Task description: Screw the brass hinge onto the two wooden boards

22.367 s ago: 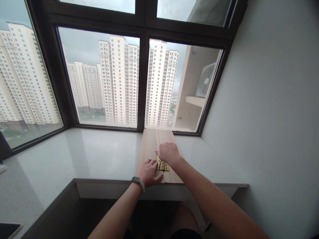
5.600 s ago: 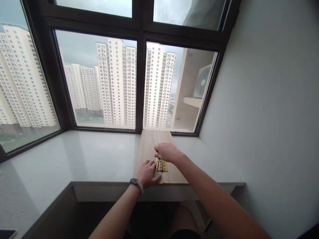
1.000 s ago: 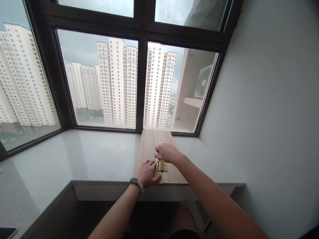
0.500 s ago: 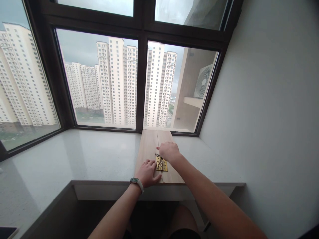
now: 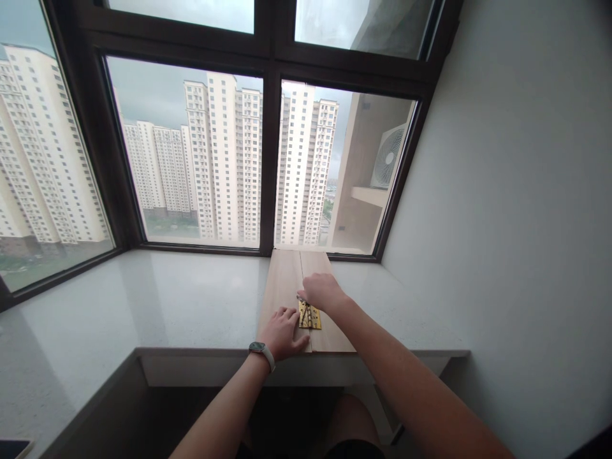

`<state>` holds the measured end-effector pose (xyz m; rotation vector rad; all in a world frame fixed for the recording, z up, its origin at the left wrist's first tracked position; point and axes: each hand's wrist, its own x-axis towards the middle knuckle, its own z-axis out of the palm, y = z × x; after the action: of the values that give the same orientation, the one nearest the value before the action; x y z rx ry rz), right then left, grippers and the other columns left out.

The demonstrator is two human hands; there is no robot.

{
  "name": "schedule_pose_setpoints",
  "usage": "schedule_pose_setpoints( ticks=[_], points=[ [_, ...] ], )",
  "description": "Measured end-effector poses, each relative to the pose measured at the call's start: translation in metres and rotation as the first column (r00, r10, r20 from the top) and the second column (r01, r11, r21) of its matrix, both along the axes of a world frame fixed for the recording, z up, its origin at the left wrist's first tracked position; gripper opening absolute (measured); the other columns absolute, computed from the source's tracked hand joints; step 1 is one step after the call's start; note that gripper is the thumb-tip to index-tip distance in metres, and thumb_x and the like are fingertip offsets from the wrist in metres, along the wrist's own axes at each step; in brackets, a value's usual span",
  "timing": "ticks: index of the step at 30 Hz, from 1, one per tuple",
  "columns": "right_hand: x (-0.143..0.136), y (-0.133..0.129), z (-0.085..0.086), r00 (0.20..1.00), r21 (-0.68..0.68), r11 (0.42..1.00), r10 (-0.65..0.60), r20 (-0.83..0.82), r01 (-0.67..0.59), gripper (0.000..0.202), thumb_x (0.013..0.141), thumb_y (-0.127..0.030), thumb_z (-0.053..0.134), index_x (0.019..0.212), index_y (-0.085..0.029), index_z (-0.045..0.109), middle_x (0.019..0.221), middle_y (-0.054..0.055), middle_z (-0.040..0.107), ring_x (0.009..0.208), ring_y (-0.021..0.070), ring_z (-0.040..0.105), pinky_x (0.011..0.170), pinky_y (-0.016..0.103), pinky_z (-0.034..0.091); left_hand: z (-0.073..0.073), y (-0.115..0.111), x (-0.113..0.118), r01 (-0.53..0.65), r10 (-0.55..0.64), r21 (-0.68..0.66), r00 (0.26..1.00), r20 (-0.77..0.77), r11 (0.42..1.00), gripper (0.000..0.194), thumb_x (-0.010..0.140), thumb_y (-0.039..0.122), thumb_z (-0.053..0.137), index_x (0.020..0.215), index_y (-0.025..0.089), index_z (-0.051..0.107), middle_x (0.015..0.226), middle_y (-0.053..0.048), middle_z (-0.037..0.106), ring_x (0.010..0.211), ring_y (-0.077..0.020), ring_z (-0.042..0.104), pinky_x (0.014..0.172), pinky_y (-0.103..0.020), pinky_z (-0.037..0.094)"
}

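Note:
Two pale wooden boards (image 5: 281,271) lie edge to edge, with a thin seam between them. Across that seam sits a brass-coloured hinge (image 5: 313,320) with screw holes. My left hand (image 5: 283,331), a watch on its wrist, rests flat on the left board with its fingers apart, beside the hinge's left edge. Over the hinge's far end, my right hand (image 5: 322,290) is closed, knuckles up. Small dark, thin pieces (image 5: 305,305) lie on the hinge just under its fingers. What the right fingers grip is hidden.
The boards rest on a white windowsill counter (image 5: 201,299) that ends in a front edge near my body. Behind them stands a dark window frame (image 5: 269,210). A white wall (image 5: 502,191) rises on the right. A dark flat object (image 5: 14,448) shows at the lower left corner.
My right hand has shifted slightly, its thumb tip coming down nearer the hinge's far end. The left hand and the boards hold their places.

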<state>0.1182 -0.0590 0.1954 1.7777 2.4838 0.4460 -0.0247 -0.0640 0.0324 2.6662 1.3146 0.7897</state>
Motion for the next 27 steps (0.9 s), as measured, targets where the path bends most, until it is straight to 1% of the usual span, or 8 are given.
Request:
schedule_pose_setpoints(
  ticks=[3,6,8,10,13,16,19,27],
  points=[
    [0.0018,-0.0023,0.0025,0.999,-0.036,0.999,0.038,-0.015,-0.038,0.034,0.091,-0.048,0.056,0.101,-0.019,0.071,0.100,0.014,0.073,0.094,0.0244,0.069,0.079,0.031,0.048,0.0005,-0.0001,-0.0002,0.001,-0.001,0.004,1.000,0.004,1.000,0.054,0.086,0.059,0.057,0.127,0.025,0.055,0.127,-0.010,0.059,0.120,-0.0331,0.047,0.105,-0.047,0.037],
    [0.0033,-0.0054,0.0038,0.992,-0.068,0.991,0.114,-0.062,-0.118,0.031,0.087,-0.047,0.062,0.104,-0.021,0.069,0.103,0.010,0.073,0.094,0.0224,0.068,0.077,0.029,0.047,0.0012,-0.0009,-0.0005,-0.004,0.004,0.000,1.000,0.003,1.000,0.055,0.085,0.060,0.057,0.128,0.025,0.055,0.128,-0.010,0.059,0.120,-0.0336,0.048,0.104,-0.048,0.038],
    [0.0032,-0.0063,0.0031,0.988,-0.072,0.989,0.124,-0.092,-0.131,0.037,0.085,-0.050,0.064,0.109,-0.022,0.067,0.106,0.010,0.072,0.096,0.0224,0.067,0.077,0.029,0.047,0.0015,-0.0015,-0.0007,-0.004,0.004,-0.001,1.000,0.005,1.000,0.056,0.085,0.060,0.057,0.129,0.025,0.054,0.129,-0.010,0.058,0.121,-0.0336,0.047,0.104,-0.048,0.038],
    [0.0019,-0.0054,0.0017,0.993,-0.069,0.996,0.054,-0.107,-0.061,0.048,0.084,-0.060,0.061,0.110,-0.020,0.067,0.106,0.012,0.072,0.095,0.0241,0.067,0.077,0.030,0.048,0.0017,-0.0020,-0.0008,-0.002,0.002,-0.001,1.000,0.006,1.000,0.057,0.086,0.061,0.056,0.130,0.025,0.054,0.130,-0.010,0.058,0.122,-0.0335,0.047,0.104,-0.047,0.038],
    [-0.0012,-0.0019,-0.0001,0.985,-0.058,0.992,-0.115,-0.126,0.108,0.065,0.091,-0.072,0.039,0.103,-0.017,0.071,0.099,0.016,0.073,0.090,0.0254,0.068,0.076,0.033,0.048,0.0019,-0.0023,-0.0006,-0.009,0.009,-0.012,1.000,0.001,1.000,0.057,0.086,0.061,0.055,0.130,0.025,0.054,0.130,-0.010,0.058,0.122,-0.0334,0.047,0.104,-0.048,0.038],
    [-0.0031,0.0017,-0.0004,0.971,-0.041,0.980,-0.196,-0.139,0.193,0.071,0.096,-0.068,0.023,0.103,-0.017,0.073,0.100,0.018,0.073,0.091,0.0255,0.069,0.077,0.034,0.048,0.0020,-0.0025,-0.0004,-0.012,0.012,-0.024,1.000,-0.004,1.000,0.056,0.086,0.060,0.055,0.131,0.026,0.054,0.132,-0.010,0.057,0.123,-0.0338,0.046,0.105,-0.049,0.037],
    [-0.0028,0.0032,-0.0003,0.969,-0.037,0.977,-0.213,-0.127,0.210,0.063,0.099,-0.061,0.028,0.108,-0.017,0.072,0.105,0.019,0.073,0.096,0.0257,0.069,0.080,0.034,0.048,0.0019,-0.0026,-0.0004,-0.009,0.009,-0.026,1.000,0.001,1.000,0.057,0.086,0.060,0.056,0.132,0.026,0.054,0.132,-0.010,0.057,0.123,-0.0340,0.046,0.106,-0.049,0.036],
    [0.0015,-0.0003,0.0011,0.996,-0.025,0.998,-0.058,-0.066,0.056,0.048,0.097,-0.055,0.043,0.104,-0.017,0.073,0.102,0.016,0.074,0.094,0.0246,0.069,0.078,0.031,0.049,0.0011,-0.0016,-0.0008,-0.007,0.006,-0.020,1.000,-0.006,1.000,0.055,0.086,0.060,0.056,0.129,0.026,0.055,0.130,-0.010,0.058,0.122,-0.0336,0.047,0.104,-0.048,0.038]
  ],
)
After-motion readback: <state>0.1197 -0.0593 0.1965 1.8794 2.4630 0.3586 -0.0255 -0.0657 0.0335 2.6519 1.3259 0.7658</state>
